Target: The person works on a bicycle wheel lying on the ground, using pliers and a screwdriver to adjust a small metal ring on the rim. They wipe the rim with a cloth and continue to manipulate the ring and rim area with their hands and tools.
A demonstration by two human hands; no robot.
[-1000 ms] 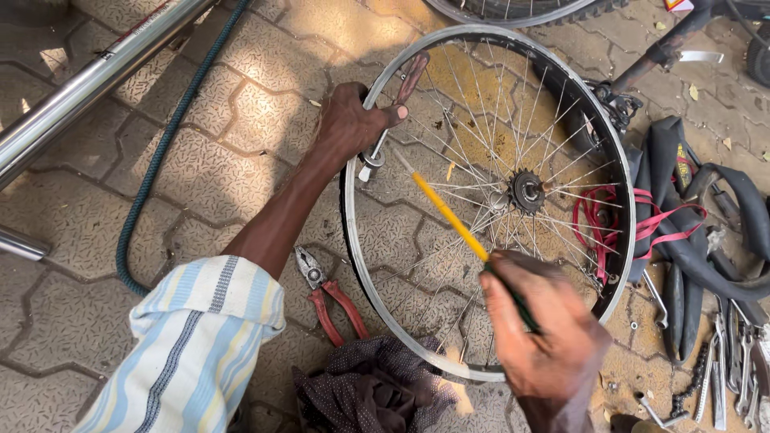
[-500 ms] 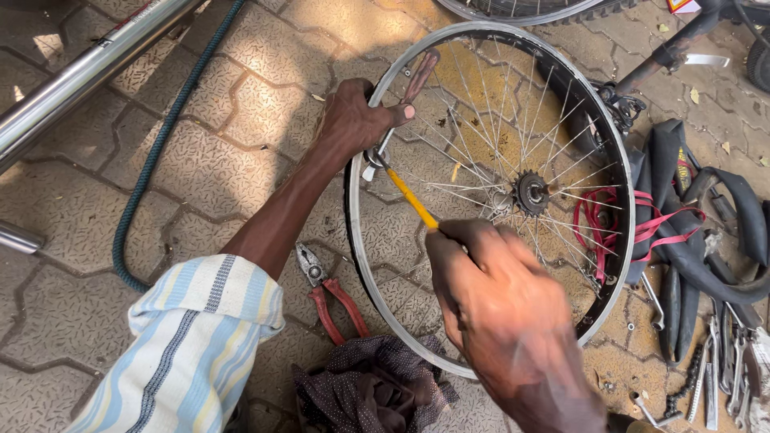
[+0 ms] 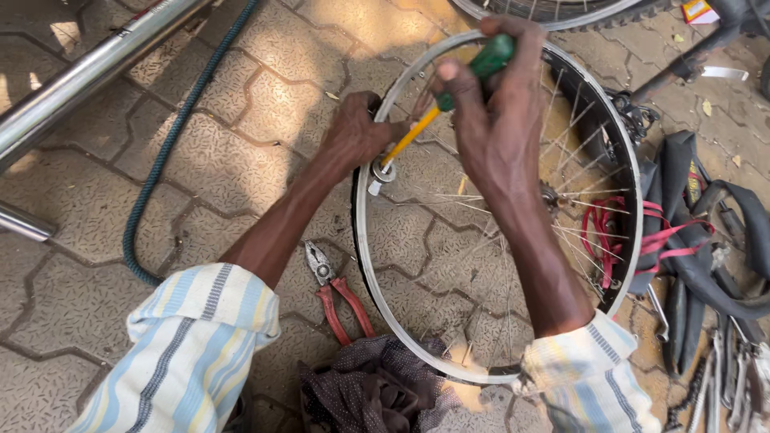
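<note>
A bare bicycle wheel rim (image 3: 365,265) with thin spokes lies flat on the paving. My left hand (image 3: 353,132) grips the rim's left edge, fingers closed around a small metal part (image 3: 381,172) there. My right hand (image 3: 493,112) is above the rim, closed around the green handle of a screwdriver (image 3: 449,96). Its yellow shaft slants down and left, and its tip meets the metal part by my left hand. The wheel hub is mostly hidden behind my right forearm.
Red-handled pliers (image 3: 341,293) lie on the paving left of the rim. A dark cloth (image 3: 369,389) sits below it. A green hose (image 3: 168,152) curves at left beside a metal bar (image 3: 88,72). Black tyre and tube parts (image 3: 722,256), red straps and several tools lie right.
My right hand has moved up and across the rim with the screwdriver, bringing its tip to the spot held by my left hand. The left hand has stayed on the rim.
</note>
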